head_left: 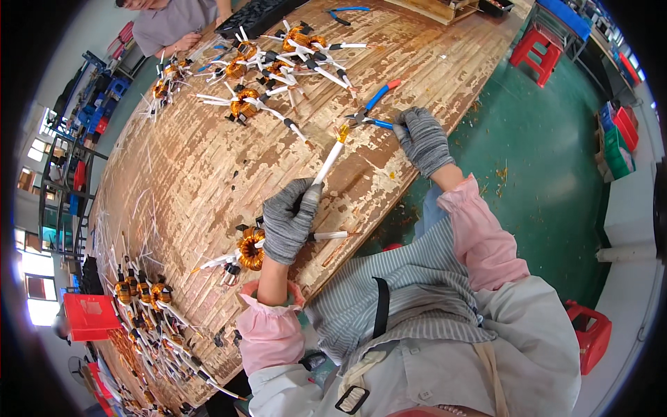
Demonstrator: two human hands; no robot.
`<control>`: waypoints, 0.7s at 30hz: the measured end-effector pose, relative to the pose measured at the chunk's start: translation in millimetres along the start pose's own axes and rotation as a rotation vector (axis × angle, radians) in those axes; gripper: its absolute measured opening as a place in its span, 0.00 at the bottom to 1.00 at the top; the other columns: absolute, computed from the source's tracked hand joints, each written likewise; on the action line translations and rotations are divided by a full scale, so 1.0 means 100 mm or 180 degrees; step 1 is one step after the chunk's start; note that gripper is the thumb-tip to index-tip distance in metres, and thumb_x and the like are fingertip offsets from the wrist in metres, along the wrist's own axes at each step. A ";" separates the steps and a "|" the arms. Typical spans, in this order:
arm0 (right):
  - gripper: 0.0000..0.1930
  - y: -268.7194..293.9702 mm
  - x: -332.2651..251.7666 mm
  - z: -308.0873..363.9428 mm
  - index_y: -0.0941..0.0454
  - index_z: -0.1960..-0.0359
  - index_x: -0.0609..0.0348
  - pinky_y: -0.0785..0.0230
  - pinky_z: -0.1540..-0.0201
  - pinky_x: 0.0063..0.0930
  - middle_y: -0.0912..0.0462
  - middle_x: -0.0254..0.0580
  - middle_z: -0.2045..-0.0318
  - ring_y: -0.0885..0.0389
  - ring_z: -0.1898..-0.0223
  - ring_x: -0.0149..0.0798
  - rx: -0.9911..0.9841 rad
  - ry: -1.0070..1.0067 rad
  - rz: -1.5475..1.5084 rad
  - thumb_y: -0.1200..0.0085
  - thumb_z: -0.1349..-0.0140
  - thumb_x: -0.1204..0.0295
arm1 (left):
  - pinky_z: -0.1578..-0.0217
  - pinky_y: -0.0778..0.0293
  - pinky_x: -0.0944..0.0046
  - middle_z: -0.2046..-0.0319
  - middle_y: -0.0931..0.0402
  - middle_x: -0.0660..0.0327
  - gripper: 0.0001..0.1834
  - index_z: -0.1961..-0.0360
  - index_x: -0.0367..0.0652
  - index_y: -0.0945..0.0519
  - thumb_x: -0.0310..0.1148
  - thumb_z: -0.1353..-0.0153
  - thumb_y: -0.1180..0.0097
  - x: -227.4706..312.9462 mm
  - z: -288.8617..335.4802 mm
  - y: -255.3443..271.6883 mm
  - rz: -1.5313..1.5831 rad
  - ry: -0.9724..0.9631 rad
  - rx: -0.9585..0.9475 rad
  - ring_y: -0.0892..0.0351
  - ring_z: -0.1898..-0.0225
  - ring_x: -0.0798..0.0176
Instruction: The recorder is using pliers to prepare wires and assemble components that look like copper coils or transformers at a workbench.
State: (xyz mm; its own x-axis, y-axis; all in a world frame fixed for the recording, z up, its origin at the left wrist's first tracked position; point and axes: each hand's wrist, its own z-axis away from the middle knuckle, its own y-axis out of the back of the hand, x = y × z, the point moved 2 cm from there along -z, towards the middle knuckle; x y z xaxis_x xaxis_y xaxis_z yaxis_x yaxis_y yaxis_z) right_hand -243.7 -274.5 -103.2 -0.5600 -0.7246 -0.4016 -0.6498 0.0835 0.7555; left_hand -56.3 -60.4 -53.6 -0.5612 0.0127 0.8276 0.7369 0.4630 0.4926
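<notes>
The two gloved hands are apart, each with its own hold. The left hand is closed in a fist around a white sleeved lead, which slants up out of the fist, away from the body and toward the right hand, ending in a yellowish, coppery tip. The right hand has its fingers closed on one handle of the blue-handled cutters; the other handle, red at its end, stands spread away beyond the fingers. The cutters' head is just beside the lead's tip; whether they touch I can't tell from here.

Right by the left wrist, on its left, a copper-wound coil sits on the worn wooden table, with white leads about it. Whether the held lead belongs to that coil is hidden by the glove.

Beyond the left hand, well apart from it, lies a loose group of similar coils, and a bigger heap of coils lies to its left, nearer the body. Far beyond both hands, another person is at the table's edge. Beyond the right hand, off to its right, a red stool stands on the green floor.
</notes>
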 end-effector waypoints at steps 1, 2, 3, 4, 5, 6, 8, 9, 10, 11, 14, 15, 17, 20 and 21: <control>0.08 0.01 -0.04 -0.02 0.23 0.68 0.53 0.32 0.59 0.40 0.24 0.45 0.70 0.26 0.64 0.47 -0.0029 0.0001 -0.0027 0.43 0.50 0.68 | 0.76 0.33 0.72 0.81 0.27 0.63 0.09 0.65 0.38 0.20 0.33 0.41 0.46 0.00 0.00 0.01 0.0040 0.0016 -0.0029 0.31 0.80 0.73; 0.08 0.03 -0.07 -0.02 0.23 0.68 0.54 0.32 0.59 0.40 0.24 0.45 0.69 0.26 0.64 0.47 -0.0119 0.0070 0.0155 0.44 0.50 0.68 | 0.76 0.34 0.72 0.80 0.28 0.66 0.10 0.64 0.38 0.20 0.33 0.40 0.47 0.00 0.01 0.01 0.0081 0.0032 -0.0055 0.33 0.79 0.74; 0.08 0.05 -0.10 -0.01 0.24 0.68 0.54 0.32 0.59 0.40 0.25 0.45 0.69 0.26 0.63 0.47 -0.0207 0.0140 0.0338 0.45 0.49 0.68 | 0.75 0.36 0.73 0.79 0.29 0.68 0.11 0.64 0.38 0.19 0.34 0.39 0.49 -0.01 0.01 0.00 0.0122 0.0049 -0.0081 0.35 0.78 0.75; 0.08 0.07 -0.12 -0.02 0.24 0.68 0.54 0.32 0.59 0.40 0.25 0.45 0.68 0.26 0.63 0.46 -0.0276 0.0212 0.0506 0.46 0.49 0.68 | 0.75 0.36 0.73 0.80 0.29 0.67 0.10 0.64 0.38 0.20 0.33 0.39 0.49 0.00 0.01 0.00 -0.0032 -0.0080 -0.0069 0.35 0.78 0.75; 0.08 0.07 -0.15 -0.05 0.24 0.67 0.54 0.32 0.59 0.40 0.25 0.45 0.68 0.25 0.63 0.46 -0.0377 0.0264 0.0614 0.47 0.48 0.67 | 0.75 0.35 0.73 0.80 0.29 0.66 0.10 0.65 0.38 0.19 0.33 0.39 0.49 0.04 0.01 0.01 -0.0042 0.0056 -0.0154 0.34 0.77 0.74; 0.08 0.08 -0.17 -0.09 0.24 0.67 0.54 0.31 0.59 0.40 0.25 0.44 0.67 0.25 0.63 0.46 -0.0477 0.0317 0.0724 0.48 0.47 0.67 | 0.74 0.34 0.72 0.80 0.28 0.66 0.10 0.65 0.38 0.19 0.32 0.39 0.49 0.07 0.00 0.02 -0.0077 0.0079 -0.0130 0.33 0.77 0.74; 0.09 0.03 -0.18 -0.12 0.24 0.65 0.55 0.31 0.59 0.39 0.25 0.45 0.67 0.25 0.62 0.46 -0.0760 0.0317 0.0987 0.52 0.45 0.67 | 0.72 0.33 0.72 0.79 0.27 0.65 0.10 0.65 0.38 0.19 0.32 0.39 0.49 0.07 0.00 0.01 -0.0036 0.0036 -0.0115 0.31 0.76 0.73; 0.09 0.04 -0.20 -0.09 0.24 0.65 0.55 0.31 0.59 0.39 0.25 0.45 0.67 0.25 0.62 0.46 -0.0738 0.0301 0.1006 0.52 0.45 0.67 | 0.72 0.32 0.71 0.78 0.26 0.65 0.10 0.65 0.38 0.19 0.33 0.39 0.49 0.05 0.00 0.02 0.0024 -0.0031 -0.0111 0.31 0.76 0.73; 0.09 0.05 -0.23 -0.04 0.25 0.65 0.55 0.31 0.59 0.39 0.25 0.45 0.67 0.25 0.62 0.46 -0.0719 0.0290 0.1032 0.53 0.45 0.67 | 0.72 0.32 0.71 0.78 0.25 0.64 0.10 0.65 0.38 0.19 0.33 0.39 0.49 0.04 0.00 0.01 0.0092 -0.0099 -0.0104 0.30 0.76 0.72; 0.09 0.05 -0.27 0.01 0.25 0.64 0.55 0.31 0.59 0.39 0.25 0.45 0.67 0.25 0.62 0.46 -0.0718 0.0292 0.1050 0.53 0.45 0.67 | 0.71 0.32 0.71 0.78 0.25 0.64 0.10 0.65 0.38 0.19 0.33 0.39 0.49 0.05 0.00 0.02 0.0063 -0.0079 -0.0116 0.30 0.76 0.72; 0.11 0.14 -0.31 0.05 0.26 0.63 0.58 0.31 0.60 0.40 0.24 0.49 0.67 0.24 0.64 0.48 -0.0913 0.0151 0.0838 0.54 0.42 0.66 | 0.71 0.31 0.70 0.78 0.24 0.62 0.10 0.65 0.38 0.19 0.33 0.40 0.49 0.06 0.00 0.02 -0.0025 -0.0013 -0.0180 0.29 0.76 0.71; 0.12 0.18 -0.33 0.05 0.27 0.63 0.59 0.31 0.60 0.40 0.24 0.50 0.67 0.24 0.64 0.49 -0.1024 0.0070 0.0769 0.54 0.41 0.65 | 0.71 0.31 0.70 0.78 0.24 0.62 0.10 0.65 0.38 0.19 0.33 0.40 0.49 0.06 0.01 0.02 -0.0034 0.0053 -0.0183 0.28 0.76 0.71; 0.10 0.28 -0.37 0.02 0.26 0.61 0.53 0.30 0.61 0.39 0.21 0.47 0.67 0.22 0.64 0.46 -0.0819 -0.0077 0.0597 0.54 0.41 0.65 | 0.71 0.31 0.70 0.78 0.24 0.62 0.10 0.65 0.38 0.19 0.33 0.40 0.48 0.09 -0.01 0.02 -0.0046 0.0149 -0.0190 0.28 0.76 0.71; 0.14 0.53 -0.34 -0.04 0.25 0.58 0.49 0.29 0.63 0.38 0.20 0.46 0.67 0.20 0.66 0.46 -0.0416 -0.0550 -0.0139 0.48 0.42 0.59 | 0.72 0.31 0.70 0.79 0.25 0.63 0.10 0.65 0.38 0.19 0.33 0.40 0.48 0.05 0.01 0.02 -0.0073 0.0018 -0.0120 0.29 0.77 0.71; 0.13 0.66 -0.35 -0.10 0.24 0.59 0.50 0.29 0.64 0.37 0.20 0.46 0.69 0.20 0.67 0.47 -0.0256 -0.0589 -0.0185 0.48 0.42 0.59 | 0.72 0.31 0.70 0.79 0.25 0.63 0.10 0.65 0.38 0.19 0.33 0.40 0.48 0.04 0.02 0.03 -0.0101 0.0036 -0.0117 0.29 0.77 0.71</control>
State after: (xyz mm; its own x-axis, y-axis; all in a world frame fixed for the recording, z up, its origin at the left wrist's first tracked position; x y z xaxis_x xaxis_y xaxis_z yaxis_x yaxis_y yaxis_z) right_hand -261.8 -250.3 -33.7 -0.6125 -0.5880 -0.5283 -0.6448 -0.0149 0.7642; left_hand -56.9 -57.6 -49.6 -0.5803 -0.0116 0.8143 0.7323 0.4301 0.5280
